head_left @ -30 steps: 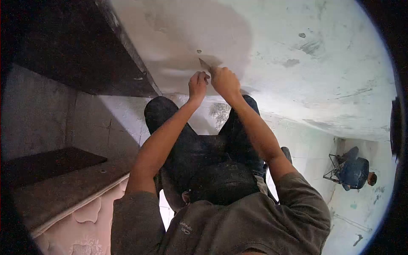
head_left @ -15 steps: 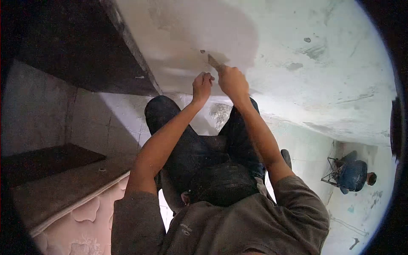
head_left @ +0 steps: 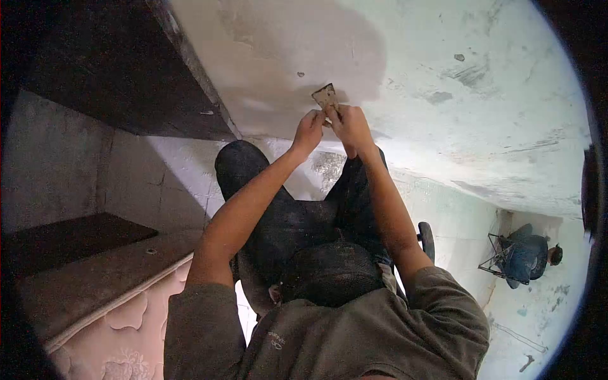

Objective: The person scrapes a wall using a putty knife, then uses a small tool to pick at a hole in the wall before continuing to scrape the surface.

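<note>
A putty knife (head_left: 325, 96) with a flat, stained, flared blade points up in front of the pale wall (head_left: 405, 38). My right hand (head_left: 353, 128) is wrapped round its handle. Close beside it, my left hand (head_left: 308, 131) has its fingers pinched together near the base of the blade; what they hold, if anything, is too small to tell. Behind the blade the wall carries a darker, smooth-looking patch and a small dark hole or chip (head_left: 301, 75).
A dark shelf or panel (head_left: 126, 69) stands at the upper left. Below it lies a pink mattress (head_left: 139, 323). My bent knees (head_left: 242, 166) are just under my hands. Several scuffs mark the wall. Another person (head_left: 529, 256) sits at the far right.
The putty knife's blade has turned from edge-on to show its flat face. My left hand has come right and up against my right hand, near the blade.
</note>
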Demonstrator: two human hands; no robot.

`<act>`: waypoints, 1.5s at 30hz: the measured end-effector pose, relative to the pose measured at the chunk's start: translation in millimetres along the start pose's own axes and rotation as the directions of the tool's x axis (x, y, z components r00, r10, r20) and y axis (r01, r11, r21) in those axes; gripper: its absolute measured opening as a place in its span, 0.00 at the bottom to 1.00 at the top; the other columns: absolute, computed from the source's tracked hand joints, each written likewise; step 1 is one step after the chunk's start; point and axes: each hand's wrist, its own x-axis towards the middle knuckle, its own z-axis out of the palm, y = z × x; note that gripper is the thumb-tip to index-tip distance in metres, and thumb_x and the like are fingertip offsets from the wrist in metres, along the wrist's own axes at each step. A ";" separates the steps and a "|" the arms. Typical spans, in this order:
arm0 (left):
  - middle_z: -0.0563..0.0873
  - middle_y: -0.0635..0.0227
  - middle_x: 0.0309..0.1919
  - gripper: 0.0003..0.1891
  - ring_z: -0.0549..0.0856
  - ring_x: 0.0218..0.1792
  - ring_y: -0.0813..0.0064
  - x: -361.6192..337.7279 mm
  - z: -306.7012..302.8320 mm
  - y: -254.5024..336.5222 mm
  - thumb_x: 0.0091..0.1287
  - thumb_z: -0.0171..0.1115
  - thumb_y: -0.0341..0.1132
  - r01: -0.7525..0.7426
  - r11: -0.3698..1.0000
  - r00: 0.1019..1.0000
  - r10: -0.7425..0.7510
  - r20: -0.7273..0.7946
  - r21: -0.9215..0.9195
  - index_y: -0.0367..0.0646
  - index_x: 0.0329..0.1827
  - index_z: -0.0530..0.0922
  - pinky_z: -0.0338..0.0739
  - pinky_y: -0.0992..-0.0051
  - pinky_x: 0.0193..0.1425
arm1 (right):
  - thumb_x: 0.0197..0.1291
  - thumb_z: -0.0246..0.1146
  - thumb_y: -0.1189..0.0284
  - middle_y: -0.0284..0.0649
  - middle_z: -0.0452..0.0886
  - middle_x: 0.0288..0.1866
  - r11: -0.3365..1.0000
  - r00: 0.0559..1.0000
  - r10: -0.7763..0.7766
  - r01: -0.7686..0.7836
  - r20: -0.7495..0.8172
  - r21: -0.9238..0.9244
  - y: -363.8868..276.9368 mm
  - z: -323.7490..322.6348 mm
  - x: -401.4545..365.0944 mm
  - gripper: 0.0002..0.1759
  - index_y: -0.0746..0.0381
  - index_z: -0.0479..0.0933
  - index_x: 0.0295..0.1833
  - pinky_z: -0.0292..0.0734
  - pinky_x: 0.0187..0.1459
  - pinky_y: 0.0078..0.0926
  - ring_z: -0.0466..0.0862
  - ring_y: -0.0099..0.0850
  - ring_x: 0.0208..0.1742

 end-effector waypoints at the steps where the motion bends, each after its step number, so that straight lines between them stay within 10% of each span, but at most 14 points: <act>1: 0.84 0.58 0.33 0.20 0.83 0.35 0.66 0.1 0.4 -0.7 0.76 0.47 0.44 0.031 0.999 0.999 -0.031 -0.021 -0.009 0.32 0.44 0.77 0.75 0.67 0.43 | 0.66 0.58 0.64 0.57 0.81 0.27 1.000 1.000 -0.001 0.001 -0.001 0.001 2.2 1.8 1.0 0.17 0.68 0.80 0.35 0.78 0.34 0.47 0.82 0.57 0.29; 6: 0.86 0.59 0.34 0.19 0.83 0.38 0.67 0.1 -2.6 -0.6 0.76 0.48 0.43 0.072 0.996 0.994 -0.067 -0.092 0.054 0.33 0.42 0.78 0.74 0.69 0.46 | 0.65 0.57 0.64 0.56 0.81 0.27 0.980 0.983 -0.175 0.169 -0.054 -0.106 21.3 22.9 9.2 0.16 0.66 0.80 0.34 0.77 0.35 0.50 0.82 0.56 0.30; 12: 0.86 0.60 0.32 0.19 0.83 0.37 0.68 6.0 -5.7 -14.7 0.75 0.50 0.43 -0.362 0.902 0.921 0.384 -0.058 0.236 0.34 0.41 0.80 0.74 0.69 0.46 | 0.65 0.58 0.65 0.57 0.81 0.27 0.996 0.997 -0.058 0.054 -0.044 -0.077 5.4 12.8 4.3 0.15 0.66 0.79 0.34 0.76 0.35 0.52 0.81 0.57 0.30; 14: 0.86 0.58 0.33 0.19 0.83 0.37 0.68 -0.4 -3.0 8.7 0.75 0.51 0.43 0.035 0.999 0.998 -0.034 -0.055 0.015 0.34 0.42 0.80 0.74 0.69 0.45 | 0.65 0.57 0.65 0.57 0.81 0.27 0.996 0.996 -0.045 0.039 -0.072 -0.082 8.4 14.0 -1.2 0.15 0.66 0.79 0.35 0.76 0.35 0.53 0.81 0.57 0.31; 34: 0.82 0.59 0.29 0.21 0.81 0.35 0.66 6.2 -9.1 -6.4 0.72 0.48 0.45 0.114 0.984 0.947 -0.150 -0.285 -0.139 0.33 0.37 0.81 0.73 0.67 0.46 | 0.62 0.59 0.71 0.58 0.78 0.25 0.984 0.983 -0.130 0.112 -0.129 -0.137 4.8 28.8 10.2 0.11 0.68 0.79 0.32 0.75 0.30 0.48 0.80 0.57 0.28; 43: 0.81 0.62 0.27 0.20 0.80 0.33 0.68 5.8 -11.0 -6.8 0.71 0.50 0.44 -0.018 0.998 0.970 0.033 -0.242 0.061 0.35 0.37 0.81 0.72 0.69 0.45 | 0.62 0.59 0.71 0.58 0.78 0.25 0.983 0.993 -0.107 0.096 -0.059 -0.158 -0.9 28.3 16.3 0.11 0.68 0.79 0.33 0.75 0.31 0.49 0.80 0.58 0.29; 45: 0.81 0.62 0.27 0.20 0.80 0.33 0.68 5.5 -8.5 -7.4 0.70 0.50 0.44 0.095 0.984 0.950 -0.135 -0.283 -0.151 0.35 0.37 0.81 0.72 0.69 0.45 | 0.62 0.60 0.71 0.58 0.78 0.25 0.981 0.993 -0.105 0.093 -0.062 -0.169 2.3 24.9 10.7 0.11 0.69 0.79 0.32 0.75 0.31 0.48 0.80 0.58 0.29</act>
